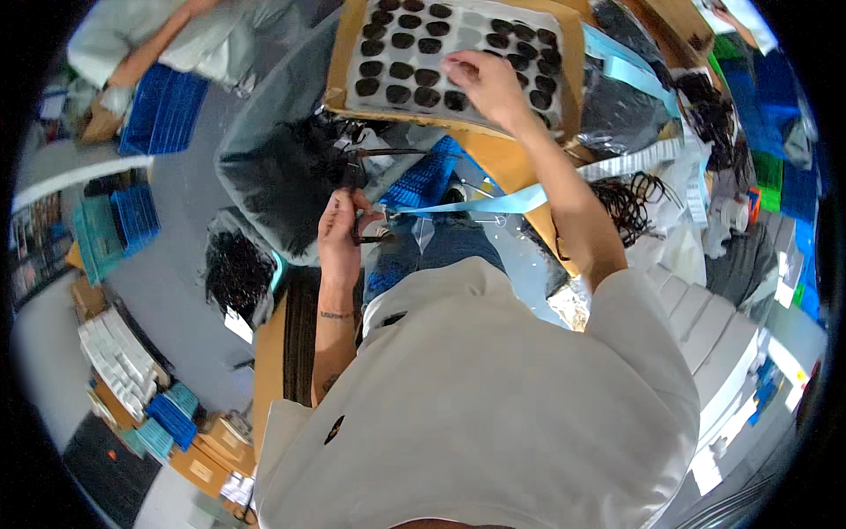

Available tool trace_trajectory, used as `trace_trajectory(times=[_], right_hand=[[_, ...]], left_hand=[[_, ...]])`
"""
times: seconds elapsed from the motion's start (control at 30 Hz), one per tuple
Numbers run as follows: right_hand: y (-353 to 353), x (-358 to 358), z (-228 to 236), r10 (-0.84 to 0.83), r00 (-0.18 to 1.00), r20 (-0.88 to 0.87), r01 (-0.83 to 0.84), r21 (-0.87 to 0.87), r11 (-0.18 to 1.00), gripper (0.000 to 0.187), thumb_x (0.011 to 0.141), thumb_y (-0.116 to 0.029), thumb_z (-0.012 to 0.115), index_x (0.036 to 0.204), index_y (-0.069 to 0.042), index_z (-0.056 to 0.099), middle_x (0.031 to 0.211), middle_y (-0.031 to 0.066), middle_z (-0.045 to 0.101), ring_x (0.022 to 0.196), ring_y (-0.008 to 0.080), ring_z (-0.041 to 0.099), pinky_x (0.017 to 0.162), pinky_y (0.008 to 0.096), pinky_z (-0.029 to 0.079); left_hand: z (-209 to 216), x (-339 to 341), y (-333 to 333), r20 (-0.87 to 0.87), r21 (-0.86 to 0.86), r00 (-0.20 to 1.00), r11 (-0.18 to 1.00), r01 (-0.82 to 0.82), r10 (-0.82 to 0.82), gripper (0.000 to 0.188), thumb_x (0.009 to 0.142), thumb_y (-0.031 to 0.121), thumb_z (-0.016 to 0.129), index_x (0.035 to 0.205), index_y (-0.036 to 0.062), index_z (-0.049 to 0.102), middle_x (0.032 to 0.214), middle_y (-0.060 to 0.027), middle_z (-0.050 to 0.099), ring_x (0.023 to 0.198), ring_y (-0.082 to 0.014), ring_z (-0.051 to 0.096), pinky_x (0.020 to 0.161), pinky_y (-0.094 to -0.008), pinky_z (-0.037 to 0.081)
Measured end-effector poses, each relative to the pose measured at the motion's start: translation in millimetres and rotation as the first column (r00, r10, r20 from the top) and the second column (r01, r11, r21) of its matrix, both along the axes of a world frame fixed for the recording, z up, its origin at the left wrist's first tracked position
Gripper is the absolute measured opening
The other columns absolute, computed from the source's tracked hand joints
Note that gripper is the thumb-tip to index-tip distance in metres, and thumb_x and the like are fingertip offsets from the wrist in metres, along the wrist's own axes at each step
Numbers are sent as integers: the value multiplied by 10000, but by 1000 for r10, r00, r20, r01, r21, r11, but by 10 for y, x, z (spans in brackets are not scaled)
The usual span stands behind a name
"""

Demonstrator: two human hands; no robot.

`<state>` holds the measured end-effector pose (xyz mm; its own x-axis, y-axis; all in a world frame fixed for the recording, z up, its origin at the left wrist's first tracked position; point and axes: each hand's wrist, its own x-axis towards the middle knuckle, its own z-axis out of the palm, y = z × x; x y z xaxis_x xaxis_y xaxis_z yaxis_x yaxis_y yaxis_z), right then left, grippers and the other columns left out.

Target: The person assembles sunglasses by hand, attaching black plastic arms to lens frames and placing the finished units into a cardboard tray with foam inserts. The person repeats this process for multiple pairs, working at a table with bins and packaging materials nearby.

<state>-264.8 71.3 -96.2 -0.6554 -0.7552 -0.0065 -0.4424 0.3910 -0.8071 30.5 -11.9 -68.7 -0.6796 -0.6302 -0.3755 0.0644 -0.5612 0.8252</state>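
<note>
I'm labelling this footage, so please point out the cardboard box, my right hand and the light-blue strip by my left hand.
Cardboard box (572,75): head view, on its right wall.
Right hand (489,85): head view, on its back.
Light-blue strip (507,204): head view, along its middle stretch.

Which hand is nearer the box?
Right. The right hand is over the box; the left hand is outside it, below its lower-left corner in the picture.

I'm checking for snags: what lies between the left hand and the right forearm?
A light blue strip runs between left hand and right forearm, as the head view shows.
</note>
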Motion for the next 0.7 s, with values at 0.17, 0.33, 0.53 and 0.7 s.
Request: trace_trajectory(times=[0.17, 0.33, 0.53, 0.7], right_hand=[[843, 960, 1142, 452, 860, -236, -492, -150, 858, 708, 701, -283, 802, 1271, 10, 502, 1193, 184, 564, 1127, 356, 531, 937, 430, 449], [1672, 1148, 1042, 302, 947, 111, -322, 306, 896, 467, 809, -139, 659, 1241, -33, 517, 780, 188, 647, 769, 368, 640, 661, 467, 489], [3033, 312, 745, -720, 572, -393, 811, 140, 568, 253, 914, -255, 612, 1024, -30, 569, 845, 230, 648, 786, 432, 614, 635, 454, 489], [4042, -391, -537, -768, 542, -341, 788, 524, 323, 698, 905, -617, 464, 1143, 26, 592, 988, 280, 650, 951, 456, 610, 849, 490, 465]], left_hand=[[727, -527, 104, 472, -800, 678, 50, 599, -563, 166, 749, 62, 723, 887, 72, 631, 831, -68, 591, 663, -181, 624, 559, -308, 507], [938, -1097, 437, 394, -913, 612, -369, 175, -686, 213, 724, 21, 714, 920, 52, 637, 933, -94, 640, 808, -273, 626, 696, -365, 496], [711, -1486, 944, 158, -874, 797, 294, 388, -582, 204, 853, 3, 642, 1050, 0, 588, 1009, -115, 629, 907, -210, 608, 812, -328, 487], [261, -1398, 1541, 424, -747, 388, -74, 660, -818, 292, 885, 119, 613, 1149, 6, 558, 1105, -154, 605, 1026, -306, 587, 894, -381, 463]])
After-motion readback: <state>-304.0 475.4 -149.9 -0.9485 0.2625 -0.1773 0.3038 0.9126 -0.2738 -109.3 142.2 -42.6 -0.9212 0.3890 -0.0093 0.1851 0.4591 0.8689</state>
